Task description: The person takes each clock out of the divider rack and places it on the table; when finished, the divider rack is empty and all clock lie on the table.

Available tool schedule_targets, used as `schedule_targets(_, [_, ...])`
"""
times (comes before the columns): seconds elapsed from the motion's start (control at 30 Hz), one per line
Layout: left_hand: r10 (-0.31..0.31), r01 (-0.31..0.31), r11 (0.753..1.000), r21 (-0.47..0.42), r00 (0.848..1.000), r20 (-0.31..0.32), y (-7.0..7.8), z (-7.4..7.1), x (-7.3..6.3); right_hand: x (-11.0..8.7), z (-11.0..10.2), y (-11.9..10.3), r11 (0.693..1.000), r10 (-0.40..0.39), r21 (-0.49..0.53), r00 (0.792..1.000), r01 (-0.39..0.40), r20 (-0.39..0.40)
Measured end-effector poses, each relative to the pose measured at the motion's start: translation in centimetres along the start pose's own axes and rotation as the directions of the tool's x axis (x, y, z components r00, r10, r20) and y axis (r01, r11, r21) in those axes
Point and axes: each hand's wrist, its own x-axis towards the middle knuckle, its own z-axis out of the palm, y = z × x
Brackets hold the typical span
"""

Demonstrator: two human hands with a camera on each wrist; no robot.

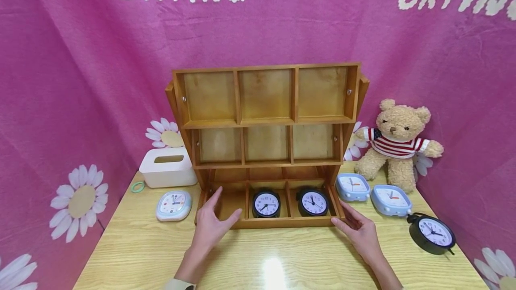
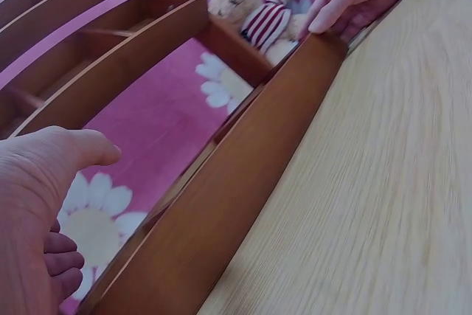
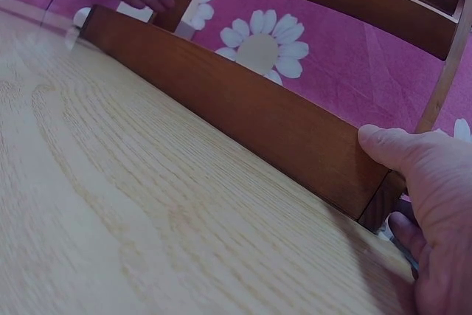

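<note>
A brown wooden tiered shelf [image 1: 266,223], divided into compartments, stands on the table. Two round black alarm clocks sit in its lowest tier: one black alarm clock [image 1: 266,203] in the middle compartment, another black alarm clock [image 1: 313,202] in the right one. My left hand [image 1: 211,226] is at the lowest tier's left compartment, thumb and fingers spread apart with nothing between them. At the opposite front corner, my right hand [image 1: 360,232] grips the shelf. Its thumb [image 3: 385,143] presses on the front board while the other fingers curl round the side, partly hidden.
Left of the shelf are a white tissue box [image 1: 167,176], a green ring [image 1: 137,187] and a pale blue clock [image 1: 174,205]. To its right are a teddy bear [image 1: 397,140], two blue clocks [image 1: 353,186] and a tilted black alarm clock [image 1: 432,233]. Pink cloth hangs behind.
</note>
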Motion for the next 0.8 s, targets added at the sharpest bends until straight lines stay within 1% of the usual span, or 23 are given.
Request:
schedule_targets(0.1, [0.034, -0.033, 0.999, -0.010, 0.999, 0.026, 0.4, 1.3, 0.3, 0.0, 0.0, 0.0, 1.000, 0.003, -0.001, 1.000, -0.003, 0.000])
schedule_targets(0.23, [0.071, -0.069, 0.997, -0.036, 0.994, 0.082, 0.7, 2.8, 0.9, 0.0, -0.1, 0.0, 1.000, 0.010, 0.001, 1.000, -0.010, 0.001])
schedule_targets(0.5, [0.084, -0.079, 0.996, -0.032, 0.975, 0.205, 1.5, 5.0, 1.8, 0.0, 0.0, -0.1, 1.000, 0.008, 0.004, 1.000, -0.008, 0.008])
schedule_targets(0.6, [0.087, -0.088, 0.996, -0.007, 0.965, 0.246, 1.8, 5.6, 2.2, -0.1, -0.1, -0.1, 1.000, 0.008, 0.002, 1.000, -0.008, 0.007])
schedule_targets(0.67, [0.078, -0.087, 0.996, 0.022, 0.960, 0.267, 2.1, 6.0, 2.4, 0.0, -0.1, -0.1, 1.000, 0.009, 0.004, 1.000, -0.009, 0.005])
schedule_targets(0.73, [0.058, -0.080, 0.995, 0.063, 0.956, 0.287, 2.5, 6.2, 2.7, 0.0, -0.1, -0.1, 1.000, 0.009, 0.003, 1.000, -0.009, 0.004])
schedule_targets(0.8, [0.024, -0.060, 0.992, 0.111, 0.953, 0.302, 3.0, 6.5, 2.9, 0.0, -0.1, 0.0, 1.000, 0.011, 0.001, 1.000, -0.011, 0.007])
